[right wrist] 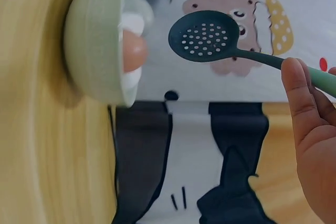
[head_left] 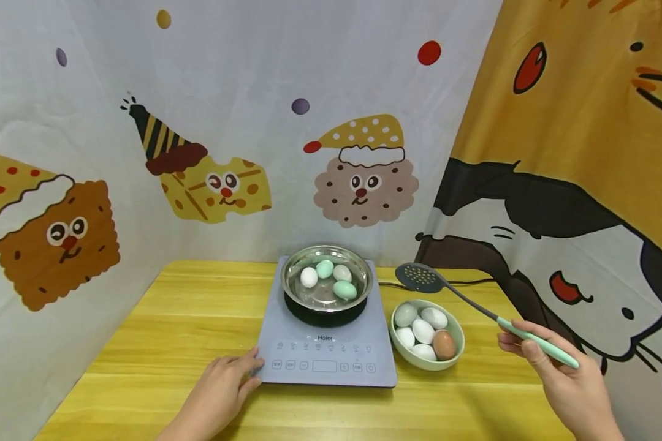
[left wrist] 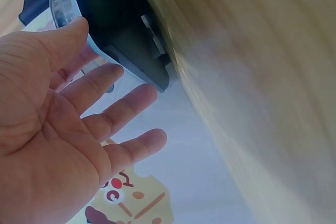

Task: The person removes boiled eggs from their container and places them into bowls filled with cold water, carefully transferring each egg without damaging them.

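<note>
My right hand (head_left: 570, 373) grips the mint-green handle of a skimmer (head_left: 419, 277), whose dark, perforated head hangs above and behind the egg bowl. The green bowl (head_left: 456, 353) holds several eggs, mostly white, with one brown egg (right wrist: 134, 51). My left hand (head_left: 220, 386) has its fingers spread, fingertips at the left front corner of a grey-blue induction cooker (head_left: 325, 352); the left wrist view shows the open palm (left wrist: 58, 129) beside the cooker's underside. On the cooker stands a metal pan (head_left: 327, 304) with several eggs, two of them pale green.
The wooden table (head_left: 160, 331) carries everything. A black cord (head_left: 469, 282) runs behind the bowl to the right. A printed cartoon curtain (head_left: 243, 122) hangs close behind the table and along both sides.
</note>
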The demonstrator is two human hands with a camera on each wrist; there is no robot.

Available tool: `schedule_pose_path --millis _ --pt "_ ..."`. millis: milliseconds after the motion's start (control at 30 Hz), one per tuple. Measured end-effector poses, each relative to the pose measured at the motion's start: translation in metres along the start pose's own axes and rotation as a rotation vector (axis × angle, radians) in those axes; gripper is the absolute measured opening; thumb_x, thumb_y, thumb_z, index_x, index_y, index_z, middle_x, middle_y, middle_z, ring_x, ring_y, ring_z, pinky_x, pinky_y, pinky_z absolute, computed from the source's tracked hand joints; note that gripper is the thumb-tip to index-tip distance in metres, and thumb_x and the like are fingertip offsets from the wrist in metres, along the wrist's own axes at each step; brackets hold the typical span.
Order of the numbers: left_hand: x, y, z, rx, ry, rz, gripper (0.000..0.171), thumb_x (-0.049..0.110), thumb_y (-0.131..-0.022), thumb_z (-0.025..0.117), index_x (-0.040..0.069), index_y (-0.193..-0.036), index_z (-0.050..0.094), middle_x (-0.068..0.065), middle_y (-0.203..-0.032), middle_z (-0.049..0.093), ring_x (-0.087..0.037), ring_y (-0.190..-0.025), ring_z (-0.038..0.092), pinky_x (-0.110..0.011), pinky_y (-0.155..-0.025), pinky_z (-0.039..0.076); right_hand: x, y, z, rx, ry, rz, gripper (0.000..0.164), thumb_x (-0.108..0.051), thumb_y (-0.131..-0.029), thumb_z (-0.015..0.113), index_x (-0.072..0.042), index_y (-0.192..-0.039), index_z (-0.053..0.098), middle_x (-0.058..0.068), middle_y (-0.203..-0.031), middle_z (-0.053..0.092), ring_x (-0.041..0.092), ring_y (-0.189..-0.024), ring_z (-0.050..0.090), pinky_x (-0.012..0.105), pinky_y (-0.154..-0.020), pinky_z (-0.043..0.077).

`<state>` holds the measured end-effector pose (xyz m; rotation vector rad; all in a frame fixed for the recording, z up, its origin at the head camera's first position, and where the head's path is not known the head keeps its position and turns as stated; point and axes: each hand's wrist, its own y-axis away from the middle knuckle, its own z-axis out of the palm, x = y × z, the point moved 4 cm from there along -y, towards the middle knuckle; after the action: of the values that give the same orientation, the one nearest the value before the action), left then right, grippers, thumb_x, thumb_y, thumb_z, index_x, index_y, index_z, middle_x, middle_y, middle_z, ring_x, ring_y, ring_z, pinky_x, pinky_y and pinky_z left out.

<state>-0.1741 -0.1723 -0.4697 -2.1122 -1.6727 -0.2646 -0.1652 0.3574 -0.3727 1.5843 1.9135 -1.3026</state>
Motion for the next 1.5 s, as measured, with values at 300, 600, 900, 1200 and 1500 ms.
schedule_pose_path --millis 300,600,900,1200,1500 --pt "0.0 -0.001 0.0 -0.002 0.012 -0.006 0.028 0.021 -0.095 0.082 0.016 -0.122 0.079 -0.005 -0.145 0.071 -0.035 -0.118 0.072 -0.06 -0.109 0.054 -0.045 -0.03 0.038 -0.062 -0.206 -0.244 0.034 0.014 -0.104 0.054 0.011 -0.138 0.061 -0.007 -0.115 0.081 0.004 -0.102 0.079 0.014 -0.093 0.06" --pt "0.0 -0.001 0.003 -0.014 0.014 -0.009 0.03 0.022 -0.094 0.082 0.019 -0.123 0.079 -0.003 -0.145 0.071 -0.033 -0.118 0.072 -0.06 -0.11 0.053 -0.065 -0.064 0.089 -0.219 -0.15 -0.409 0.037 0.014 -0.099 0.063 -0.003 -0.13 0.072 -0.002 -0.106 0.082 0.003 -0.098 0.078 0.018 -0.088 0.063" --pt "0.001 0.0 0.003 -0.009 0.008 -0.015 0.03 0.022 -0.094 0.082 0.018 -0.123 0.079 -0.003 -0.145 0.071 -0.033 -0.119 0.071 -0.059 -0.111 0.053 -0.066 -0.072 0.105 -0.261 -0.099 -0.446 0.032 0.01 -0.099 0.066 -0.002 -0.128 0.073 -0.008 -0.104 0.081 -0.003 -0.095 0.076 0.013 -0.085 0.062" --pt "-0.001 -0.001 0.002 -0.006 0.005 -0.016 0.03 0.022 -0.094 0.082 0.018 -0.124 0.079 -0.004 -0.145 0.071 -0.033 -0.118 0.072 -0.059 -0.11 0.054 -0.059 -0.076 0.117 -0.347 -0.253 -0.228 0.026 -0.007 -0.112 0.055 -0.002 -0.133 0.069 0.012 -0.103 0.081 0.017 -0.092 0.079 0.028 -0.084 0.067" --pt "-0.003 0.0 0.003 -0.008 0.008 -0.03 0.031 0.022 -0.094 0.082 0.017 -0.124 0.079 -0.004 -0.146 0.07 -0.034 -0.118 0.071 -0.06 -0.109 0.054 -0.065 -0.074 0.128 -0.392 -0.35 -0.224 0.027 -0.005 -0.112 0.051 0.002 -0.132 0.069 0.017 -0.102 0.08 0.021 -0.093 0.079 0.028 -0.087 0.066"
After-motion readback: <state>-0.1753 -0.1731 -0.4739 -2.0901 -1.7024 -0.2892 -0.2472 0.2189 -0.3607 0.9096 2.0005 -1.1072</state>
